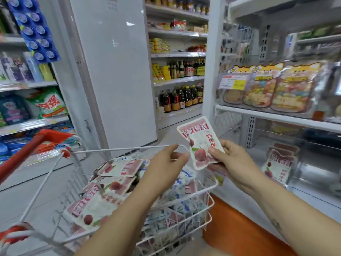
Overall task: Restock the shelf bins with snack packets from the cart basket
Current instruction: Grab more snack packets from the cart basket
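My right hand (232, 159) grips a white and red snack packet (198, 140) with a bayberry picture, held upright above the far right corner of the white wire cart basket (118, 150). My left hand (167, 162) hovers just left of the packet, its fingers slightly apart and its fingertips near the packet's lower edge, holding nothing. The basket holds several matching red packets (118, 168) and blue and white ones (182, 182). On the low shelf to the right, a clear bin (313, 174) holds a few of the same red packets (278, 164) standing upright.
The shelf above the bin carries clear bags of colourful snacks (287, 89) behind a price tag (233, 81). A white pillar (114, 71) stands behind the basket. Bottles and sauces fill the far shelves (181, 80). The red cart handle (24, 154) is at the left. An orange base (238, 228) runs under the shelving.
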